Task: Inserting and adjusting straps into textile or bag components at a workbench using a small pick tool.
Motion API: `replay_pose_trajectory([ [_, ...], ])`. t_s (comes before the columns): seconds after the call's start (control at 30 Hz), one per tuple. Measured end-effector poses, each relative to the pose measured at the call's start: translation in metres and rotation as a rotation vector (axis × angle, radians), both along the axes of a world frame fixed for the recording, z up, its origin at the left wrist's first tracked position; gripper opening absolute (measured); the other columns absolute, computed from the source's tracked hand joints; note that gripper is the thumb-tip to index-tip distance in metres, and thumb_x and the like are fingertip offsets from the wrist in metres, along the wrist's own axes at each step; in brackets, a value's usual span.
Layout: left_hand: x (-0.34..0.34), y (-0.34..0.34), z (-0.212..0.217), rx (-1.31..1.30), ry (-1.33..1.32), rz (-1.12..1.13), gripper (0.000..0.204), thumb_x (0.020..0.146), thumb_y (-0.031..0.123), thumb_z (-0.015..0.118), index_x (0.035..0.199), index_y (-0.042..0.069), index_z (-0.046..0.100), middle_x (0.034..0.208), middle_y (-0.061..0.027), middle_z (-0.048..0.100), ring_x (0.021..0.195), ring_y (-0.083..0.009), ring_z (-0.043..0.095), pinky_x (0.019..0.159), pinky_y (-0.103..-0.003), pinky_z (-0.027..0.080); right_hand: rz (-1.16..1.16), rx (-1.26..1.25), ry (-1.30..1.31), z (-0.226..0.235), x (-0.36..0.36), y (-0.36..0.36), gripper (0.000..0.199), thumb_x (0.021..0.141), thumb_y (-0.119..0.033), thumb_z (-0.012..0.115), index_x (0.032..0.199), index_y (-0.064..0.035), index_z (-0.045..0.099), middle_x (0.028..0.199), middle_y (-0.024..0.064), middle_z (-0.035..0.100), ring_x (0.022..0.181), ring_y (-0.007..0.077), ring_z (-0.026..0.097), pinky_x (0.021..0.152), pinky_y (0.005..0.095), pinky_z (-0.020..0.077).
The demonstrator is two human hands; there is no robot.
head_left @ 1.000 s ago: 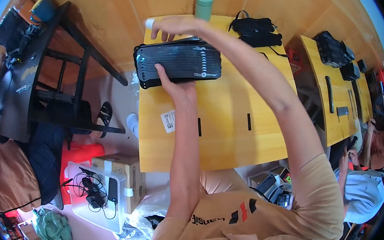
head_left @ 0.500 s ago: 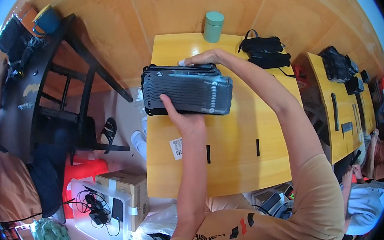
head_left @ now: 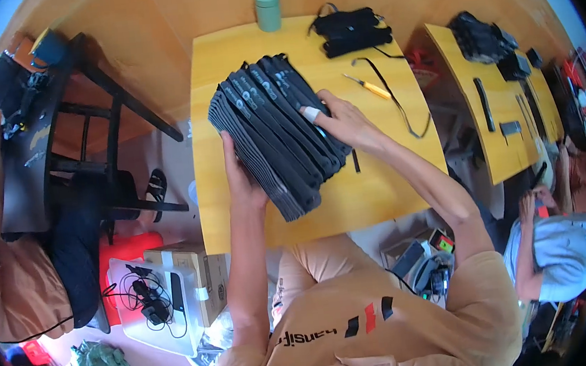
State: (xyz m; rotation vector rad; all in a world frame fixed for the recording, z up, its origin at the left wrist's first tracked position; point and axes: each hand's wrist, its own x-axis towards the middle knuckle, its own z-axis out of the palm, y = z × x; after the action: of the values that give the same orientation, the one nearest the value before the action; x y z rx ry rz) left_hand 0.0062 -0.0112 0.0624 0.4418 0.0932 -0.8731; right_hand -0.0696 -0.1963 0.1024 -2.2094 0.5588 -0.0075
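While the fanned stack of flat black fabric pieces (head_left: 275, 131) lies on the yellow wooden table (head_left: 386, 187) between both hands, the left hand (head_left: 241, 181) cups its near-left edge, fingers curled against it. The right hand (head_left: 345, 122) rests flat on top, fingers spread, one fingertip taped. Best squared by pressing edges inward evenly, or the pieces will likely slide. Beyond the right hand: a yellow-handled tool (head_left: 369, 87).
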Motion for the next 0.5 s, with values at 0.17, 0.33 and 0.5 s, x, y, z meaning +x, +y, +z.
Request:
replay_pose_trajectory([
  [0.17,-0.063,0.011,-0.003,0.046,0.094,-0.159,0.059,0.084,0.054,0.045,0.116,0.005,0.052,0.108,-0.0131,0.059,0.097,-0.0245,0.058,0.085,-0.038,0.047,-0.062,-0.065,-0.185,0.021,-0.102,0.022,0.060,0.075,-0.048,0.056,0.108,0.0001,0.045,0.079,0.0228,0.059,0.080,0.0398,0.058,0.073,0.0416,0.0441],
  [0.33,-0.108,0.007,-0.040,0.134,0.109,-0.190,0.061,0.082,0.053,0.050,0.120,0.006,0.048,0.113,-0.0110,0.055,0.094,-0.0220,0.058,0.085,-0.038,0.048,-0.193,-0.120,-0.116,-0.011,-0.152,0.040,0.059,0.075,-0.040,0.060,0.111,0.0004,0.037,0.078,0.0252,0.059,0.077,0.0405,0.059,0.069,0.0452,0.0435],
  [0.5,-0.113,0.007,-0.036,0.208,-0.029,-0.193,0.061,0.084,0.054,0.045,0.121,0.005,0.046,0.110,-0.0109,0.057,0.093,-0.0207,0.059,0.081,-0.034,0.051,-0.255,-0.164,-0.118,-0.025,-0.163,0.051,0.056,0.076,-0.037,0.060,0.108,0.0029,0.037,0.079,0.0270,0.059,0.077,0.0418,0.058,0.070,0.0463,0.0437],
])
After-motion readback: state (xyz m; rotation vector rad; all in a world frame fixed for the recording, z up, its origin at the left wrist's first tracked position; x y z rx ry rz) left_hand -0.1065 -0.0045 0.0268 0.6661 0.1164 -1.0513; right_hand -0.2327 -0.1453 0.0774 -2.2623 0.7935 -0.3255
